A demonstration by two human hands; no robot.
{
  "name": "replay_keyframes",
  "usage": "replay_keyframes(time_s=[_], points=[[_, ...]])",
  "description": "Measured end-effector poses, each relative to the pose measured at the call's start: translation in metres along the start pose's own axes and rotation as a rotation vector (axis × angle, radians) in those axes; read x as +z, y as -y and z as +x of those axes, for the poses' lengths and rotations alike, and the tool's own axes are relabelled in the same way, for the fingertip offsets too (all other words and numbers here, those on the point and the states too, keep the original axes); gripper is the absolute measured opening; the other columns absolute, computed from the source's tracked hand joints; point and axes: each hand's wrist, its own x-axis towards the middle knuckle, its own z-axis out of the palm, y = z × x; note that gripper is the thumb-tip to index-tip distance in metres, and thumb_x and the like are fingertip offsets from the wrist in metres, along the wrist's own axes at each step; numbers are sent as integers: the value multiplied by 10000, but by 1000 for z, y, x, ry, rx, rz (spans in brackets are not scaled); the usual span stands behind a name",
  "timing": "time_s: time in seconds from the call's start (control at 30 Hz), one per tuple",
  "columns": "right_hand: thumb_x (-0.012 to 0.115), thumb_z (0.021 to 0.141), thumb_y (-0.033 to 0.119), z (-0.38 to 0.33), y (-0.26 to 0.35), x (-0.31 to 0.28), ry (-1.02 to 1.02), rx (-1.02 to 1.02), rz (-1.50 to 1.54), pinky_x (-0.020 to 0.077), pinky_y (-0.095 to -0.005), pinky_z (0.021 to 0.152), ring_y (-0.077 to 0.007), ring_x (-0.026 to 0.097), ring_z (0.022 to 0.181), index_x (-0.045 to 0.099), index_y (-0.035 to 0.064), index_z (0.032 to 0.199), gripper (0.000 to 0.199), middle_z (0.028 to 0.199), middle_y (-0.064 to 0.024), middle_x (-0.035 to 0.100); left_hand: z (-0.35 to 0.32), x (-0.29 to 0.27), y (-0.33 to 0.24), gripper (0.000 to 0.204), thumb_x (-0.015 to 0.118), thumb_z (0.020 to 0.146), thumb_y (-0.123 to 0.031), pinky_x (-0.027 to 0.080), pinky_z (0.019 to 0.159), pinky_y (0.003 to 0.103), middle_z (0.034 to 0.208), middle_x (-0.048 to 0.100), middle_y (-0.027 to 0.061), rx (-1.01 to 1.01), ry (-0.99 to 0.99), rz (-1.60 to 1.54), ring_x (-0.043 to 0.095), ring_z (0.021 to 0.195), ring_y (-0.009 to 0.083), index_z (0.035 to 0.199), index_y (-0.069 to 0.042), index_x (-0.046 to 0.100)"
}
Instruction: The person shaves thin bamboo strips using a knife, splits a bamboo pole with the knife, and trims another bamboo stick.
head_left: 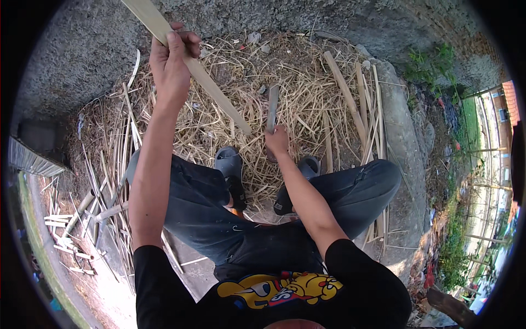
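My left hand [172, 60] is raised and closed around a long flat bamboo strip [219, 97] that slants from the upper left down to the middle, its lower end near my right hand. My right hand [277, 140] grips the handle of a knife whose dull blade [272, 107] points up and away from me. Blade and strip stand apart. I sit with knees spread, dark trousers, grey sandals [229, 164] planted on the litter.
A thick heap of bamboo shavings and slivers [296, 82] covers the ground ahead. Split bamboo slats [359, 104] lie to the right, thin strips [104, 164] to the left. A rough concrete wall [82, 49] rises behind; a slope with weeds [455, 236] drops at right.
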Motion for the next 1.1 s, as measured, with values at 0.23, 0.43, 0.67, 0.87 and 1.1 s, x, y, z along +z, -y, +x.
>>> replay_keyframes(time_s=[0.23, 0.43, 0.67, 0.87, 1.1], points=[[710, 880, 286, -28, -92, 52, 192, -43, -388, 344, -559, 1101, -451, 389, 1331, 342, 1, 1427, 718, 1386, -268, 425, 0, 8, 11, 378, 425, 1091, -316, 490, 973, 375, 1197, 652, 144, -29, 174, 295, 614, 1134, 228, 1354, -46, 448], [712, 852, 256, -2, -56, 12, 289, 124, -217, 526, -545, 874, -422, 660, 1029, 571, -38, 1205, 480, 1130, -243, 665, 15, 25, -16, 413, 480, 1076, -260, 493, 970, 354, 1265, 637, 142, 74, 111, 307, 615, 1165, 218, 1415, -32, 417], [716, 894, 389, 9, -1, -70, 116, 216, 669, 442, -329, 467, -158, 525, 437, 655, 22, 795, 385, 592, -63, 579, 42, 65, -43, 245, 471, 1073, -142, 540, 891, 334, 1118, 682, 121, 54, 177, 177, 661, 989, 180, 1279, -14, 498], [594, 999, 289, -67, 148, -221, -21, -442, 742, 470, -283, 489, -97, 540, 505, 628, 3, 1073, 298, 708, -62, 598, 42, 79, -35, 188, 472, 1079, -218, 459, 700, 277, 824, 573, 19, -53, 417, -86, 535, 740, 109, 1094, -47, 547], [546, 1029, 208, -211, 230, -363, 18, -765, 860, 401, -200, 445, -33, 483, 504, 528, 36, 1341, 357, 816, -40, 602, 8, 130, -29, 568, 408, 1070, -497, 319, 520, 250, 639, 437, -33, 49, 285, -59, 370, 572, 67, 720, -61, 506]])
